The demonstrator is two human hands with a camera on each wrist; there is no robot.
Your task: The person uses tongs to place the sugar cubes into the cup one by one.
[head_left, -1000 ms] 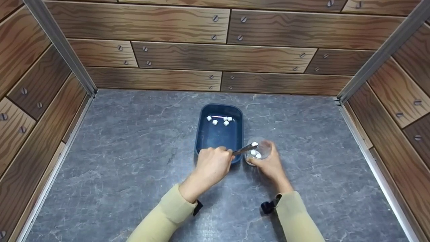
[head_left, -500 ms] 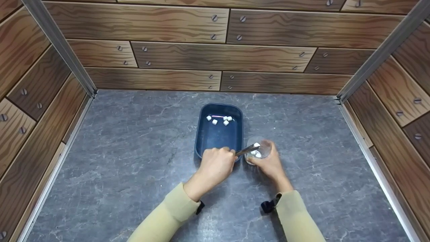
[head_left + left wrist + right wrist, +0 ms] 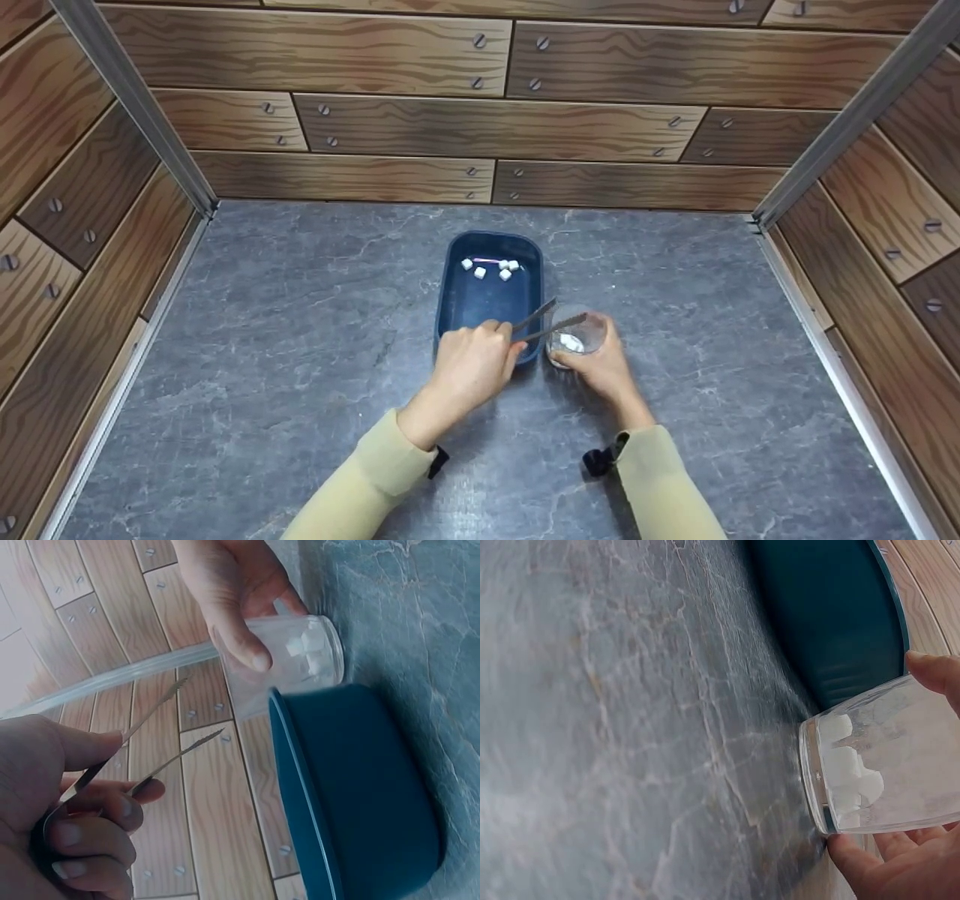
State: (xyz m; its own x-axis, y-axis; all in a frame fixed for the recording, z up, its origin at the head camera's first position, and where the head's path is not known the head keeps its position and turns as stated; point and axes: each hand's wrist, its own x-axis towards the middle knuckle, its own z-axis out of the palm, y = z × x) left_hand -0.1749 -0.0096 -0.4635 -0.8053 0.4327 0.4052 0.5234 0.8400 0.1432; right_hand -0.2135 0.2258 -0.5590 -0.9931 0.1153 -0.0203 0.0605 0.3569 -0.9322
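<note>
My left hand (image 3: 476,360) grips a pair of metal tongs (image 3: 79,784) whose serrated arms stand spread with nothing between them. In the head view the tongs' tips reach over the right rim of the blue tray and the mouth of a clear glass (image 3: 900,757). Several white cubes (image 3: 847,772) lie at the bottom of that glass. Fingers and thumb of my right hand (image 3: 606,369) curl round the glass, which stands upright on the table beside the tray. Inside the blue tray (image 3: 441,307), several more white cubes (image 3: 480,273) lie toward the far end.
The grey marbled table (image 3: 300,337) is bounded by wood-patterned walls (image 3: 495,127) at the back and both sides. Metal rails (image 3: 817,345) run along the side edges. A black wrist camera (image 3: 598,463) sits at the right cuff.
The tongs held a white cube over the glass; their arms have since spread apart and the cube has dropped in. My left hand has shifted slightly, while the right stays in place.
</note>
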